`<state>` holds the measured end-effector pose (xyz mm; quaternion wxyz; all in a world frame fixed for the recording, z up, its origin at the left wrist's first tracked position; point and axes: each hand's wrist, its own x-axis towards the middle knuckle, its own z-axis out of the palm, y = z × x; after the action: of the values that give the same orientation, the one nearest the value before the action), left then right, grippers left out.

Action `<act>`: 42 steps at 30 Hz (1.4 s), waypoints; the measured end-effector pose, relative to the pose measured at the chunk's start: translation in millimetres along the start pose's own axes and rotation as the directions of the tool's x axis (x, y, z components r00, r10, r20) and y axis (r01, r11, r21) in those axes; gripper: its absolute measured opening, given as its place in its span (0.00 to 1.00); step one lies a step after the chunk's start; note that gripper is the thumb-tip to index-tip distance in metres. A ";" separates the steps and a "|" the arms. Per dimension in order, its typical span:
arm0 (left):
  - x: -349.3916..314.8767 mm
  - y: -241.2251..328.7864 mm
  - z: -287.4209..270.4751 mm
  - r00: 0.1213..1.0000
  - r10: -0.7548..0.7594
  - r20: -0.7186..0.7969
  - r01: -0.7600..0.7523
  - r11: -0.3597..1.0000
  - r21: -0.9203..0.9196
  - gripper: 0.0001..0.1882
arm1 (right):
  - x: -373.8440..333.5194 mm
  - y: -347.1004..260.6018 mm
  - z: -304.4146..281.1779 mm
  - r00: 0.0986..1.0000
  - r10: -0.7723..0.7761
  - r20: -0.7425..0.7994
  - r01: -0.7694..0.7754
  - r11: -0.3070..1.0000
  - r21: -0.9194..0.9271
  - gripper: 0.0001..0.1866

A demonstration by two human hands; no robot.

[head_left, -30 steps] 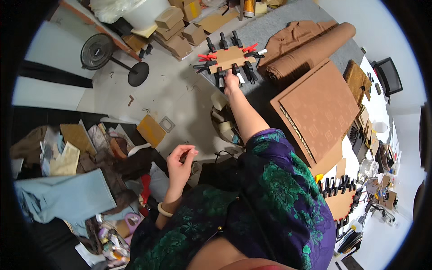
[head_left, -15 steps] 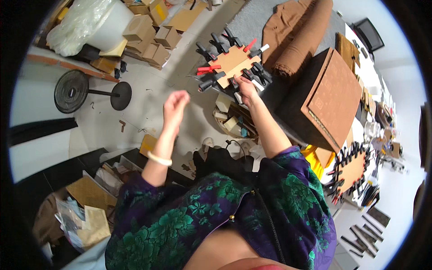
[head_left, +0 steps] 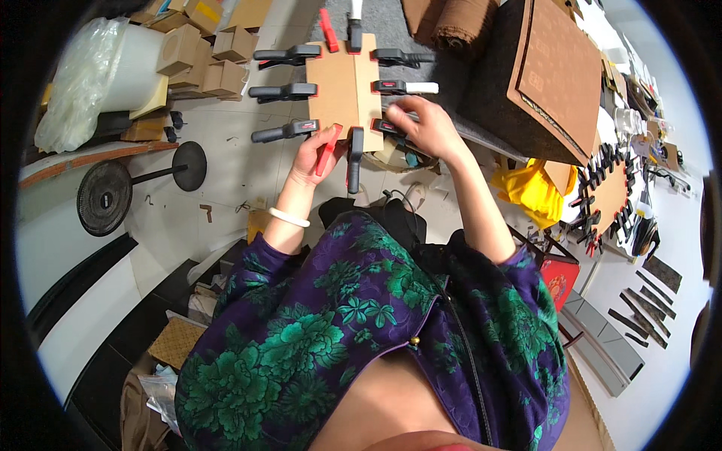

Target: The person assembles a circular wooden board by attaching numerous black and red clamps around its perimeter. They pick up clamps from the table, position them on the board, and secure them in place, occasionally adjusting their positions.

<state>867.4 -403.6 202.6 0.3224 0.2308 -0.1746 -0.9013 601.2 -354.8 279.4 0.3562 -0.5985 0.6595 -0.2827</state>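
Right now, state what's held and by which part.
The clamped tan panel: left hand gripping its near edge at a red spring clamp; right hand at a black spring clamp, grip unclear.

Some fingers of the left hand [head_left: 306, 159] are hidden behind the narrow red plastic clamp [head_left: 329, 152] and flat tan cardboard panel [head_left: 335, 90], so its grip cannot be made out. The right hand [head_left: 435, 129] covers the handle of a black plastic clamp [head_left: 384, 126]. The upper edge cuts off a white-handled black clamp [head_left: 355, 31], the brown fabric roll [head_left: 466, 21] and the grey surface [head_left: 383, 26]. The floral purple-and-green sleeve [head_left: 519, 301] partly hides a red patterned panel [head_left: 558, 281].
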 end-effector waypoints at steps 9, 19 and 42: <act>-96.9 -22.7 -23.1 0.989 -0.104 -0.108 0.115 0.989 0.095 0.11 | -78.2 21.0 88.5 0.956 -0.010 0.294 0.074 0.976 -0.207 0.28; -147.2 -38.4 -89.7 0.993 -0.091 -0.081 0.086 0.994 -0.060 0.14 | -179.5 73.0 85.1 0.965 0.228 0.128 -0.207 0.965 -0.160 0.15; 204.6 -252.4 312.4 0.971 0.127 -0.201 -0.064 0.954 0.293 0.25 | -579.6 275.2 -196.3 0.507 0.521 -0.686 -0.473 0.834 0.284 0.16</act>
<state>435.7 -302.6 283.6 0.3466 0.3631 -0.2771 -0.8193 298.0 243.1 250.8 0.1405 -0.2051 0.8798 -0.4052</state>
